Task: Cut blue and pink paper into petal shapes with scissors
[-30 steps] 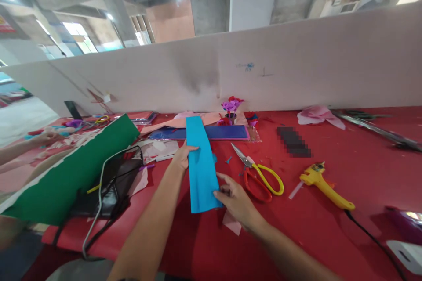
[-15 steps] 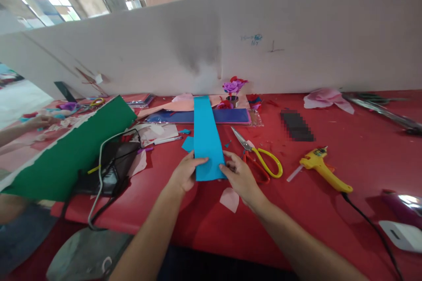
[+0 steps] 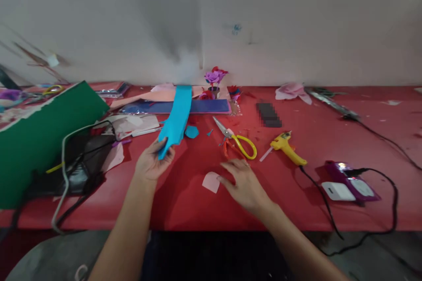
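My left hand (image 3: 154, 160) grips the near end of a long bright-blue paper strip (image 3: 180, 116), which bends there; its far end reaches over the dark-blue sheets behind. Low over the red table, my right hand (image 3: 242, 184) has its fingers apart and holds nothing. Its thumb is at the edge of a small pale-pink paper piece (image 3: 211, 182) with a rounded top; whether they touch I cannot tell. Just beyond that hand lie scissors (image 3: 235, 138) with yellow and red handles. A small blue paper scrap (image 3: 191, 131) rests beside the strip.
A yellow glue gun (image 3: 288, 149) with a cord lies right of the scissors. Farther right is a purple power strip (image 3: 339, 171) with a white plug. Paper flowers (image 3: 216, 77) stand at the back. A green sheet (image 3: 49, 140) and a black bag (image 3: 89, 162) occupy the left.
My right hand has let go of the blue strip and moved down beside the pink piece. My left hand has carried the strip's near end leftward, bending it. The view has turned down and right.
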`<state>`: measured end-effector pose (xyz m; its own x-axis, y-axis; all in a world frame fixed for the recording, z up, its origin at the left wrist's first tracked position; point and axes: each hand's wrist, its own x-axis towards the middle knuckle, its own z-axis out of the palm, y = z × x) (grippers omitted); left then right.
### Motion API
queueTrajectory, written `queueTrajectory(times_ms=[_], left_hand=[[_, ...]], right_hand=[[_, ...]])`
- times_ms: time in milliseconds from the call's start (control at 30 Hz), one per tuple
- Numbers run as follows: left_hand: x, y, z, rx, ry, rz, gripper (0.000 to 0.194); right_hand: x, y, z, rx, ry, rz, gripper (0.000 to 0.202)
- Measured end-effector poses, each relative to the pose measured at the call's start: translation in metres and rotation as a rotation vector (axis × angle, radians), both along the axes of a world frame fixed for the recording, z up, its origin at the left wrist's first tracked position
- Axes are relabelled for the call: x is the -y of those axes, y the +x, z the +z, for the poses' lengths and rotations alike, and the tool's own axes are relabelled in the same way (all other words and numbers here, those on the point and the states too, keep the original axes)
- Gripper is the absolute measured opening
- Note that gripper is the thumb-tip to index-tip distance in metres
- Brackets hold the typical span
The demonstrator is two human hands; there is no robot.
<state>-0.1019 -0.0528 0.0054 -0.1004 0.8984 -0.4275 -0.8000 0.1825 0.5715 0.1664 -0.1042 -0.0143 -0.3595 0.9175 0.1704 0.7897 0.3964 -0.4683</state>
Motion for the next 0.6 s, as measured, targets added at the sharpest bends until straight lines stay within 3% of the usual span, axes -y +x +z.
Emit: queueTrajectory(times_ms=[100, 233, 433, 600], left_hand=[[-0.006, -0.013, 0.007, 0.227, 0.083, 0.026, 0.03], [-0.016, -0.024, 0.009, 0.429, 0.245, 0.004, 0.045], [-0.03, -0.03, -0.006, 0.345, 0.306, 0.006, 0.05], [-0.029, -0.033, -0.009, 0.3, 0.269, 0.016, 0.05]], right_hand=[[-0.026, 0.016, 0.001, 0.076, 0.142, -0.19, 0.029], [-0.08, 0.025, 0.011, 0.242, 0.007, -0.276, 0.026], [-0.146, 0.015, 0.009, 0.325, -0.138, -0.288, 0.026], [-0.165, 0.013, 0.012, 0.396, -0.224, -0.237, 0.025]])
